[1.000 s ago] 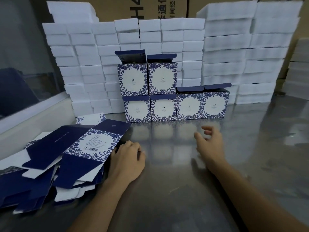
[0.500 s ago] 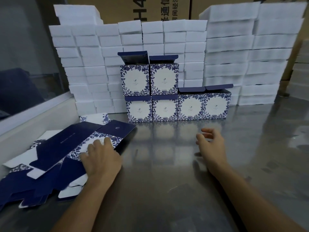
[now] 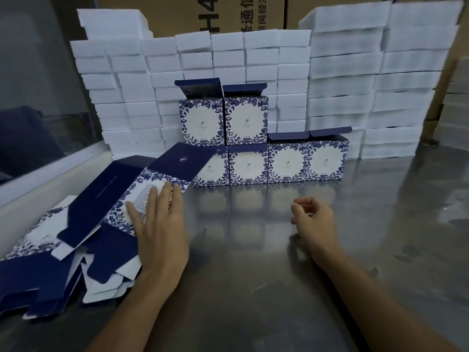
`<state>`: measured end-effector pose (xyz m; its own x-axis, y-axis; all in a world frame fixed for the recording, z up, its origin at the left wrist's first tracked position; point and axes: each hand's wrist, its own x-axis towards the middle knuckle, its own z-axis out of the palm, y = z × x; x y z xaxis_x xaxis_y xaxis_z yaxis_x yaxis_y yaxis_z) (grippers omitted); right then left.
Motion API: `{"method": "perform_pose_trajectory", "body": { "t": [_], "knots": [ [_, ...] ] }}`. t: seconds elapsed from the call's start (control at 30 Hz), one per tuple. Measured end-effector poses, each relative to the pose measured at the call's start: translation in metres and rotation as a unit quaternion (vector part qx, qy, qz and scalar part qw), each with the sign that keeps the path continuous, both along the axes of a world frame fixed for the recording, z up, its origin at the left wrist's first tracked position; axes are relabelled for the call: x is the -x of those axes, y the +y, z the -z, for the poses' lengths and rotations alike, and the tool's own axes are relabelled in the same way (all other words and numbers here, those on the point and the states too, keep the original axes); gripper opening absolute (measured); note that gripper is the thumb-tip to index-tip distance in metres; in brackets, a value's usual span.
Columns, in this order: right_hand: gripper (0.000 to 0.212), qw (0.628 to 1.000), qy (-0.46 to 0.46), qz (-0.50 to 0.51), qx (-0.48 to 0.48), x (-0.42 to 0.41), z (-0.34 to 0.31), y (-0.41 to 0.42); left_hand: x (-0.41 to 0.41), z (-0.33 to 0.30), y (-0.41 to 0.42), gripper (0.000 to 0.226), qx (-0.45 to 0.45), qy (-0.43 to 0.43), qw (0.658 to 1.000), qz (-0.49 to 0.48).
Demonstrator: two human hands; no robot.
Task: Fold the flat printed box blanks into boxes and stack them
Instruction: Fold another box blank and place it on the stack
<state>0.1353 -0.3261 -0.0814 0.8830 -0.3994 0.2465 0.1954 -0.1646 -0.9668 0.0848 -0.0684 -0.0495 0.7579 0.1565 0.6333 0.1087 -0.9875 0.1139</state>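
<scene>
A flat blue-and-white floral box blank is tilted up off the pile of blanks at the left. My left hand holds its right edge, fingers laid on the printed panel and thumb hidden beneath. Its far dark blue flap overlaps the lower-left folded box. My right hand rests on the steel table, loosely curled and holding nothing. Several folded boxes stand at the back in two rows, two on top, with lids standing open.
White foam blocks are stacked in a tall wall behind the boxes, with brown cartons behind them. A white ledge with a glass pane runs along the left edge of the table.
My left hand slid onto the top blank, took its edge and raised it, so its far flap now overlaps the lower-left box. My right hand curled a little and stayed in place.
</scene>
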Motion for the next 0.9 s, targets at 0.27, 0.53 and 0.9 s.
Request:
{"method": "perform_pose_trajectory", "body": {
  "t": [0.27,0.53,0.9],
  "knots": [
    [0.015,0.971,0.016,-0.227,-0.074,0.028,-0.02,0.04,0.018,-0.003,-0.041,0.088,-0.105,-0.049,0.981,0.159],
    [0.011,0.905,0.01,-0.347,-0.246,0.043,-0.032,0.062,0.027,0.002,-0.069,0.074,-0.096,-0.047,0.946,0.306],
    [0.02,0.944,0.016,-0.194,-0.267,0.03,-0.024,0.051,0.014,0.013,-0.063,0.043,-0.028,-0.048,0.936,0.349]
  ]
}}
